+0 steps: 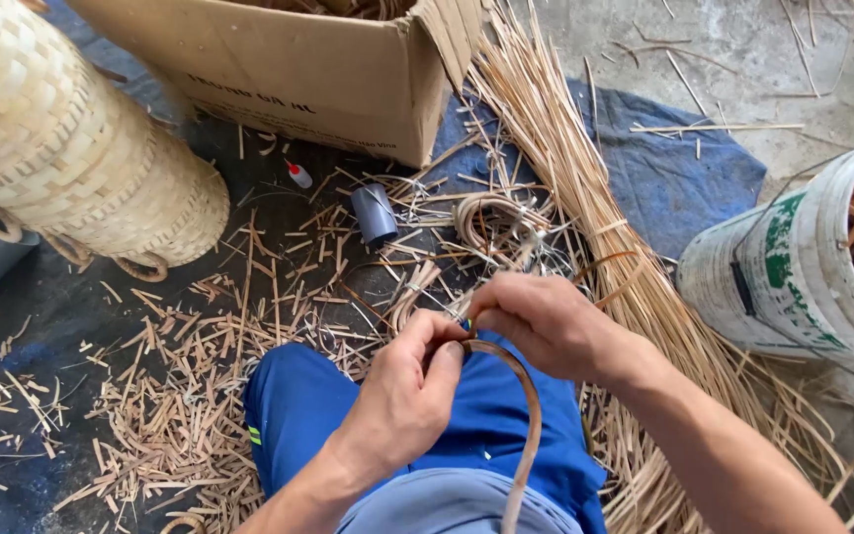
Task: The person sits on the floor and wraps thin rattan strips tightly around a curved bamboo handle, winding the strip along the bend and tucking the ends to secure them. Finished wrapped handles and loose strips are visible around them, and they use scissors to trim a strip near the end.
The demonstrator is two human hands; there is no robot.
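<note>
**Bending a cane strip over my knee**

My left hand [402,391] and right hand [541,321] both pinch the cane strip [526,435] at its top bend, thumbs and fingers pressed tight on it, just above my blue knee [486,415]. The strip curves down past the knee toward me. Looks like I'm forming or wrapping a loop; the next move likely needs a steady grip while the bend is tightened. Beyond the knee: offcuts [200,396] all over, grey tube [375,213], glue bottle [298,175], box [308,69]. Basket [61,148] left of it, bucket [793,267] right, cane bundle [585,198] between. Nothing blocks my hands.
</note>
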